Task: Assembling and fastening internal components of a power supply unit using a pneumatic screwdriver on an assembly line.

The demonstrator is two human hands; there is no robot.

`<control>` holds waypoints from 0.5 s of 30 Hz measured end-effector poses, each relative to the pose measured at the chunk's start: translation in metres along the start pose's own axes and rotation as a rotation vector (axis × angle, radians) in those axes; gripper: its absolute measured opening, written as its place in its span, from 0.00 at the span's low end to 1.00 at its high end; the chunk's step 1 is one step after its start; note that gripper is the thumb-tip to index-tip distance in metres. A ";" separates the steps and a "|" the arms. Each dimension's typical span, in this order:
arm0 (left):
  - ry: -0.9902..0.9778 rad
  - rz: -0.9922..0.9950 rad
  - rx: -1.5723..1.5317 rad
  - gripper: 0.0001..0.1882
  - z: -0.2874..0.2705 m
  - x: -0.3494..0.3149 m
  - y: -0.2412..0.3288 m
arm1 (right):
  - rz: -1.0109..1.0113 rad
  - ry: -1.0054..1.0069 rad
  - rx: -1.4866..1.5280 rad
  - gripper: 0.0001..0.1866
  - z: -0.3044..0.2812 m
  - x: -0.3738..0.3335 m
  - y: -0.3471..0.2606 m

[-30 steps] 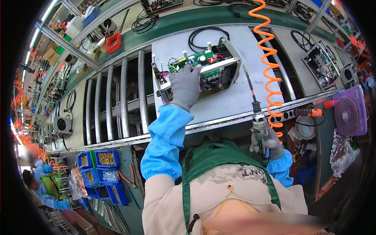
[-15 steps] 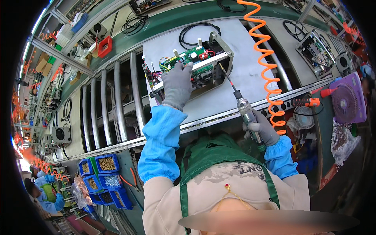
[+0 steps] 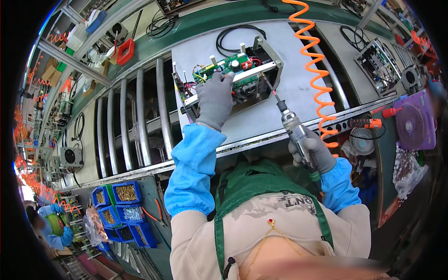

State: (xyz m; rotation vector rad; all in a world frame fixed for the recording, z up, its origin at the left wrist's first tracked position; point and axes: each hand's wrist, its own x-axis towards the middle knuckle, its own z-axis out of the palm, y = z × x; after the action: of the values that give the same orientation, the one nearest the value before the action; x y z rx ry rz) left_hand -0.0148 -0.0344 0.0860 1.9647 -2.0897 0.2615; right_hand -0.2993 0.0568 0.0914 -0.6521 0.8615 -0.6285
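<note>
An open metal electronics chassis (image 3: 276,52) stands on a pale sheet, with a green circuit board (image 3: 215,70), coloured wires and a white front rail (image 3: 254,71). My gloved left hand (image 3: 215,101) is at the rail's left half, its fingers curled over it against the board's edge. Wrapped in my gloved right hand (image 3: 316,150) is a power screwdriver (image 3: 292,126) with a silver body. Its long bit (image 3: 270,86) points up and left, the tip near the rail's right part. Whether the tip touches a screw is too small to tell.
An orange coiled hose (image 3: 317,72) hangs right of the chassis. Metal rollers (image 3: 144,116) lie to the left. Blue bins (image 3: 127,192) of small hardware sit lower left. A purple fan (image 3: 413,121) and another orange-ended tool (image 3: 368,123) are at the right. Another person works far left.
The screwdriver has tilted slightly, its bit now closer to the rail. My left hand keeps its place on the chassis. The whole view has shifted a little.
</note>
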 end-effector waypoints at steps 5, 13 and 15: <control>0.008 0.021 -0.050 0.26 0.009 -0.014 -0.006 | -0.120 0.123 -0.260 0.49 0.020 0.015 0.004; 0.505 0.035 -0.438 0.25 -0.004 -0.122 -0.046 | -0.322 -0.120 -0.018 0.41 -0.026 0.035 0.049; 0.565 -0.215 -0.500 0.20 0.007 -0.188 -0.091 | -0.340 -0.138 -0.009 0.41 -0.024 0.036 0.048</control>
State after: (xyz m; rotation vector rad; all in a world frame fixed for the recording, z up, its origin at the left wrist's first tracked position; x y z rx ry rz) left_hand 0.0855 0.1357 0.0168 1.5617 -1.4074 0.1955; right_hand -0.2899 0.0556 0.0274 -0.8490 0.6294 -0.8742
